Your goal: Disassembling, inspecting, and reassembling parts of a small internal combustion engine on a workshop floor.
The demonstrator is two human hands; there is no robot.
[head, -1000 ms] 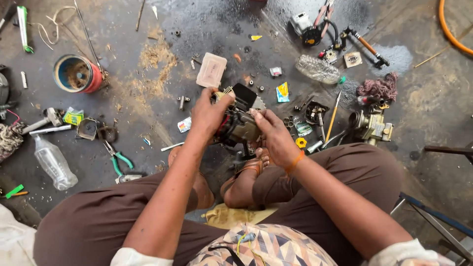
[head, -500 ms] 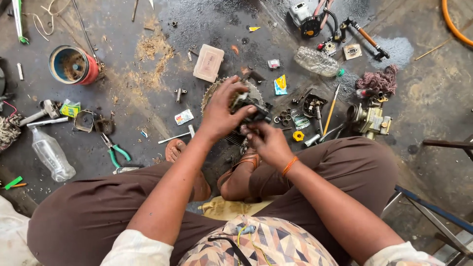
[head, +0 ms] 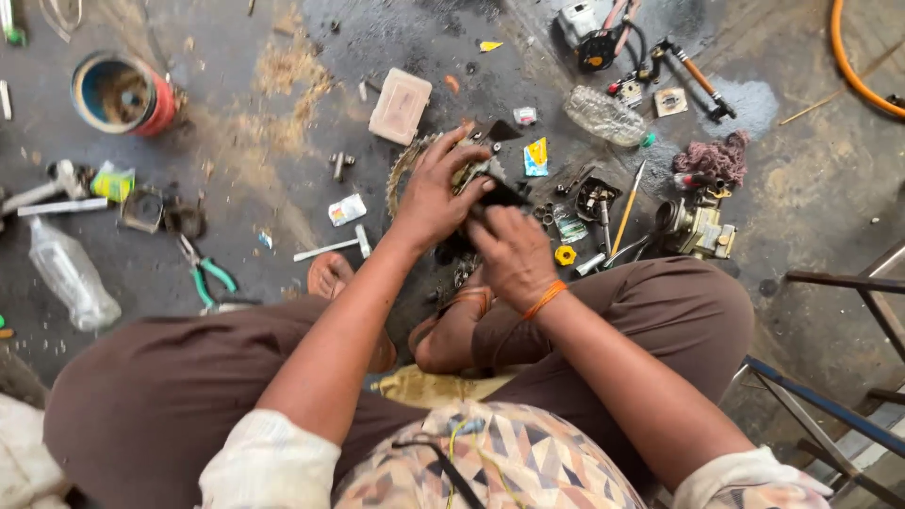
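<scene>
I squat on an oily floor with both hands on a small dark greasy metal engine part (head: 490, 188) held in front of my knees. My left hand (head: 436, 188) wraps over its left side, fingers curled on top. From below, my right hand (head: 514, 254), an orange band at its wrist, grips the part. A toothed sprocket (head: 401, 174) lies on the floor just behind my left hand, partly hidden by it.
Scattered about: a beige rectangular box (head: 400, 106), green-handled pliers (head: 203, 273), a clear plastic bottle (head: 68, 273), a blue-and-red tin (head: 121, 94), a carburettor (head: 696, 224), a hammer (head: 693, 75), a purple rag (head: 721, 155), an orange hose (head: 853, 66), metal bars (head: 848, 283) at right.
Both hands have drawn the part closer to my knees. My right hand has shifted from the part's right side to below it, and my left hand has closed over its top.
</scene>
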